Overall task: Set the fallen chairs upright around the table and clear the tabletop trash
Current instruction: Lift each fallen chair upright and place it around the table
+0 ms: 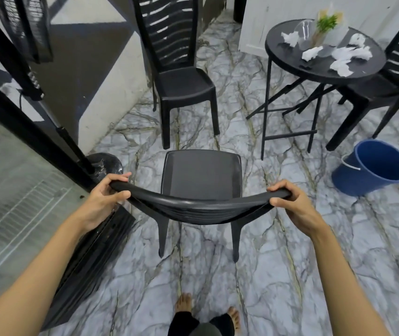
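Note:
A black plastic chair (pixel 200 173) stands upright in front of me on its legs. My left hand (pixel 106 194) grips the left end of its top rail and my right hand (pixel 293 202) grips the right end. A second black chair (pixel 183 83) stands upright beyond it, near the wall. At the upper right a round black table (pixel 324 69) carries several crumpled white papers (pixel 339 66), an overturned clear cup (pixel 304 32) and a small potted plant (pixel 327 23). A third chair (pixel 387 86) stands upright behind the table on the right.
A blue bucket (pixel 373 168) lies tilted on the marble floor to the right of the held chair. A glass-fronted cabinet (pixel 11 190) and a black fan stand with its round base (pixel 106 166) line the left side. My bare feet (pixel 208 309) are below the chair.

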The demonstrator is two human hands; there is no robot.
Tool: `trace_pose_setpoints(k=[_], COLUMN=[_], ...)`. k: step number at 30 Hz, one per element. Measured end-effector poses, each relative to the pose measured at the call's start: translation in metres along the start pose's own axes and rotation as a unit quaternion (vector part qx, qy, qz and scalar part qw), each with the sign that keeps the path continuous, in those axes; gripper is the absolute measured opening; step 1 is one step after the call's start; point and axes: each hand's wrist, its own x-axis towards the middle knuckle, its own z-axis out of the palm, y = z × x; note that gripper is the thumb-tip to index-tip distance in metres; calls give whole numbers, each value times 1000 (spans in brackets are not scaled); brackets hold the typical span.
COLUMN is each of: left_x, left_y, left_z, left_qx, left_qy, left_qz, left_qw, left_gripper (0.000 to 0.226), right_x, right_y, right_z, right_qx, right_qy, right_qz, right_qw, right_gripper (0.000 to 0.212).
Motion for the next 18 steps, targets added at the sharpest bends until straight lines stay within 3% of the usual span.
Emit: trace_pose_setpoints(k=[6,9,11,14,16,18], left_x=[48,70,82,104,119,131], left_y=[7,2,-3,-6,-5,-4], left_z=[77,123,153,196,220,243], left_qx=[39,52,36,21,31,33], left_qy=[-78,-113,-113,-125,-135,-144], left_qz=[-30,-33,-29,-15,-8,-1], left_qw=[996,992,993,992,990,989], left_gripper=[73,62,42,24,22,27], right_x=[-42,-61,-71,-82,-86,-88], right_y=[5,3,3,0,-1,-2], right_z=[-62,-100,-121,-148,-163,-177], right_qx=[39,45,38,44,52,45], right_qy=[104,154,182,209,222,237], right_qz=[-19,-27,-31,-35,-35,-37], right_qw=[994,987,982,976,973,970], right_gripper=[32,41,50,43,35,43])
